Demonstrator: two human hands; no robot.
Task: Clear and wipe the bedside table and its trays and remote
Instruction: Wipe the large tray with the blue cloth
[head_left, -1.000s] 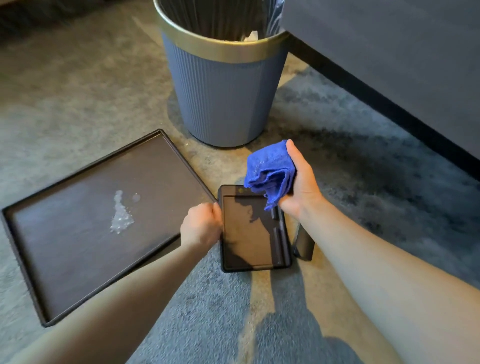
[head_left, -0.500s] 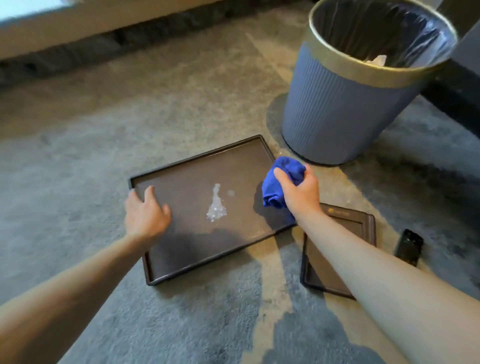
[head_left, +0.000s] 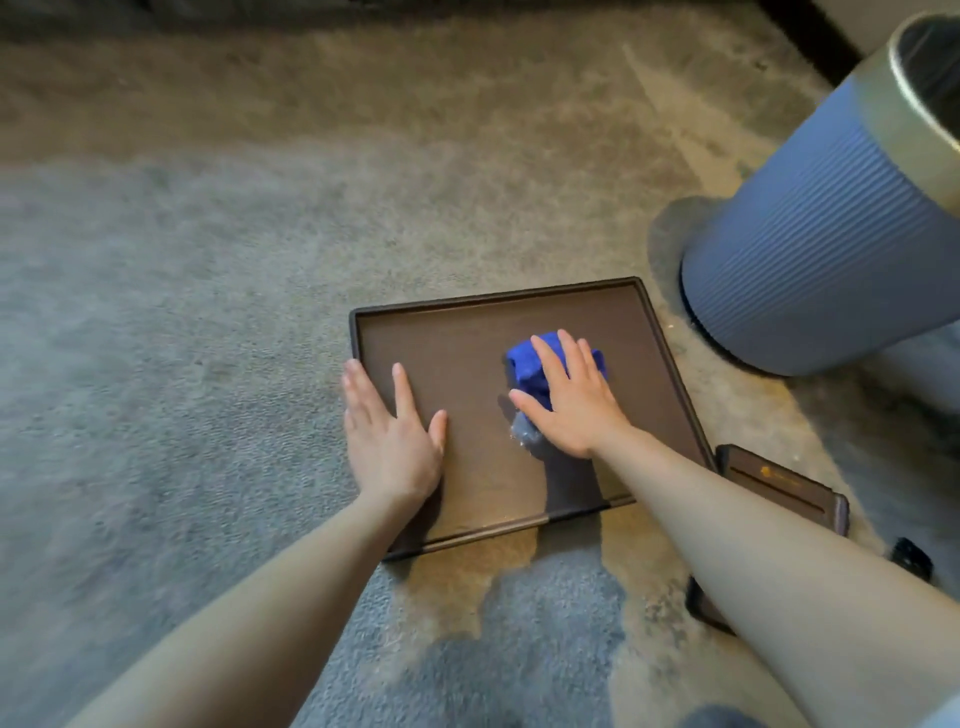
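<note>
Head view: looks steeply down, close over carpet.

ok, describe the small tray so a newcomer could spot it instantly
Start at the ribbed blue-grey wastebasket on the carpet, then the large brown tray being wiped beside it. The small tray lies just off that tray's near right corner, partly under the right forearm; it is much smaller, with rounded corners and an orange mark.

dim warm light | soft motion blur | wide-angle edge bending | shadows toward viewer
</note>
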